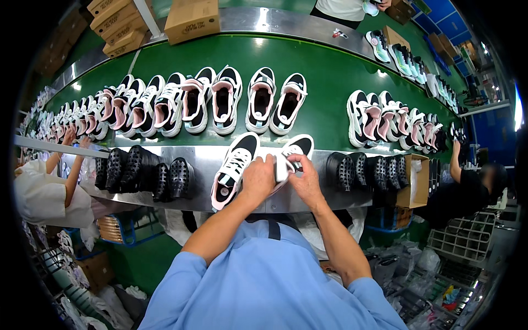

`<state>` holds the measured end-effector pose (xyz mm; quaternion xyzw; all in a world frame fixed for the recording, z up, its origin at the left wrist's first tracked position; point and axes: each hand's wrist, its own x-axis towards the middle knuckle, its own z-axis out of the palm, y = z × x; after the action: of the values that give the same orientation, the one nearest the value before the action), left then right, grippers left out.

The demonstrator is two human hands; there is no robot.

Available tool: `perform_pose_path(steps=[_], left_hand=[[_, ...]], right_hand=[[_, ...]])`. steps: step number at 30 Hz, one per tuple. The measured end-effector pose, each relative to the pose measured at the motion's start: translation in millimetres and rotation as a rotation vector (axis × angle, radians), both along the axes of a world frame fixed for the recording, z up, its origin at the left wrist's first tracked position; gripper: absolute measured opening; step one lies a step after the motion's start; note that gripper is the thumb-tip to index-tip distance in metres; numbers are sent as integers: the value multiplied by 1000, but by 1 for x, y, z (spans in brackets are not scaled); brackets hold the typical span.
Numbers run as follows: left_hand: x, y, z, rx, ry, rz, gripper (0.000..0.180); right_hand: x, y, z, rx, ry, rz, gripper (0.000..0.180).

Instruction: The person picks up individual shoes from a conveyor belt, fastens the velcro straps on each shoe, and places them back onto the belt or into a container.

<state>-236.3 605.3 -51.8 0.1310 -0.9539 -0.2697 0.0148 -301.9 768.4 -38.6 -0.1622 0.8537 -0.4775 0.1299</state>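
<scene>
In front of me on the metal ledge lie two black-and-white sneakers with pink lining. The left sneaker (235, 163) rests laced, its toe pointing away. My left hand (260, 177) and my right hand (306, 181) meet over the right sneaker (300, 144), of which mainly the toe shows. Between the closed fingers of both hands is a white, curved piece (282, 168). Whether it is a loose part or belongs to that sneaker I cannot tell. My hands hide the sneaker's heel.
Rows of matching sneakers (224, 102) stand on the green belt (324, 71) beyond. Black studded shoe-shaped forms (181, 179) line the ledge on both sides. Right of them is an open carton (413, 181). Co-workers stand at left, right and across the line.
</scene>
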Motion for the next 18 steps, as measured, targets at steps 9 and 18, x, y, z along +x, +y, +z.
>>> perform_pose_path(steps=[9, 18], left_hand=[[-5, -30, -30, 384, 49, 22, 29], [-18, -21, -20, 295, 163, 17, 25]], right_hand=[[-6, -3, -13, 96, 355, 406, 38], [18, 4, -18, -23, 455, 183, 43]])
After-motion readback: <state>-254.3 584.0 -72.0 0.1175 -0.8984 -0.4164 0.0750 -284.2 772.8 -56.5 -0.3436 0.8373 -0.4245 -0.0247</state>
